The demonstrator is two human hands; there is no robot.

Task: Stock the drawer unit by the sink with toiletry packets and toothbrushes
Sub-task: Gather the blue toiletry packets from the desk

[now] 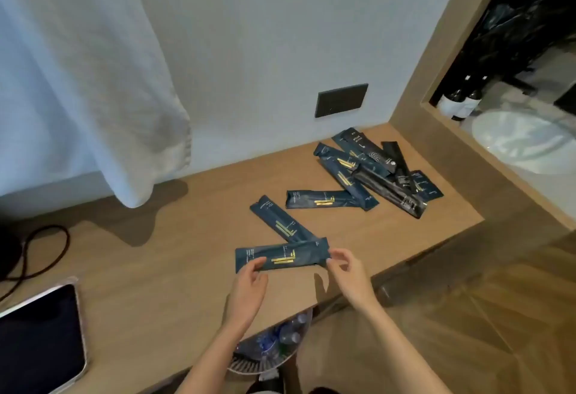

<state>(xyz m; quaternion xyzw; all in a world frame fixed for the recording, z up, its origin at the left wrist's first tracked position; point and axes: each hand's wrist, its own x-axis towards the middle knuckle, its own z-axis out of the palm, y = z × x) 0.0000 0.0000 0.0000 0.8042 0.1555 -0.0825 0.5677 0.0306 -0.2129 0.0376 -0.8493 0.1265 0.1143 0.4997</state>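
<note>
A tablet (40, 337) is lying at the far left of the wooden surface (156, 269). Near the front edge, the left hand (249, 284) is pinching the left end of a dark blue packet (280, 258), and the right hand (346, 272) is pinching its right end. More packets are lying in a heap (374, 172) toward the right corner, near the sink (530, 141).
</note>
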